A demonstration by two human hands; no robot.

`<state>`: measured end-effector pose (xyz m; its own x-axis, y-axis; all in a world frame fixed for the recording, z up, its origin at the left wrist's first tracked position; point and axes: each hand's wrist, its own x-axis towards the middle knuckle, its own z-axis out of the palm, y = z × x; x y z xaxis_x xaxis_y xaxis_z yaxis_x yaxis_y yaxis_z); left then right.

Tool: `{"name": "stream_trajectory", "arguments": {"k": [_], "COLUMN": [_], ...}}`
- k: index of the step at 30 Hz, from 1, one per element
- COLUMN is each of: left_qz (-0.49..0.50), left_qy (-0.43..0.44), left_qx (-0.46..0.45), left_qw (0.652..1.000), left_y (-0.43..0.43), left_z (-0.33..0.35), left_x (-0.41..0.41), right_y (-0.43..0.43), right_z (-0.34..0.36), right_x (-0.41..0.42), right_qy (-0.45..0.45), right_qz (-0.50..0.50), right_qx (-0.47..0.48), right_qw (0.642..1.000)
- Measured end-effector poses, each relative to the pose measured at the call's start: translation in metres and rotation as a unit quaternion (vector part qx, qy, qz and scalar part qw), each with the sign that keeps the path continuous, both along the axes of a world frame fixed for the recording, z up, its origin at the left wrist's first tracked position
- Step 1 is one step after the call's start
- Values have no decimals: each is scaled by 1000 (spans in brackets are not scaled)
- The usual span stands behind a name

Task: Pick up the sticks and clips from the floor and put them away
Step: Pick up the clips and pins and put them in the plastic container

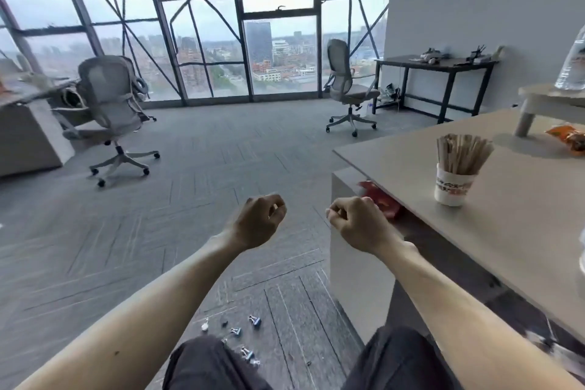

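Several small binder clips (235, 331) lie scattered on the grey carpet between my knees, low in the head view. A white paper cup (452, 187) stands near the corner of the beige table (522, 241) at my right, packed with wooden sticks (462, 152). No loose sticks show on the floor. Both arms stretch forward above the clips. My left hand (259, 219) is curled into a fist with nothing visible in it. My right hand (356, 222) is curled the same way, just left of the table's corner, and nothing shows in it either.
Two grey office chairs (109, 111) (348, 85) stand on the carpet before the glass wall. A black side table (437, 65) is at the far right wall. A red packet (381, 201) sits under the beige table; an orange snack bag (568, 136) and a white riser lie on it.
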<state>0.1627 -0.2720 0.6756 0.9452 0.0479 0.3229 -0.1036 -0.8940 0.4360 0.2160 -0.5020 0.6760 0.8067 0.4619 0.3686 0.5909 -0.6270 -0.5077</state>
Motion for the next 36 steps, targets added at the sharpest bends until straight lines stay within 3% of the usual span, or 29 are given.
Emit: {"name": "stream_trajectory", "arguments": {"k": [11,20,25,30,36], "left_qz": [105,182,227,223,221], "left_qy": [165,246,261,225,267], "left_qx": [-53,-72,-105,-125,-107], "left_qw": [979,949,932,940,932], "left_y": [57,72,83,77,66], "left_z": [-144,-234,-254,-246,-266], "left_x": [-144,-300,-366,-381,-412], "right_y": [34,52,66,78,79], "right_z": [-140,-219,-236,-225,-227], "right_x": [-94,-192,-238,-269,-292], "right_qy": [167,226,232,214,203], "right_qz": [32,71,80,100,109], "right_qx": [-132,-212,-252,-271,-288], "right_qw": [977,948,936,933,929]}}
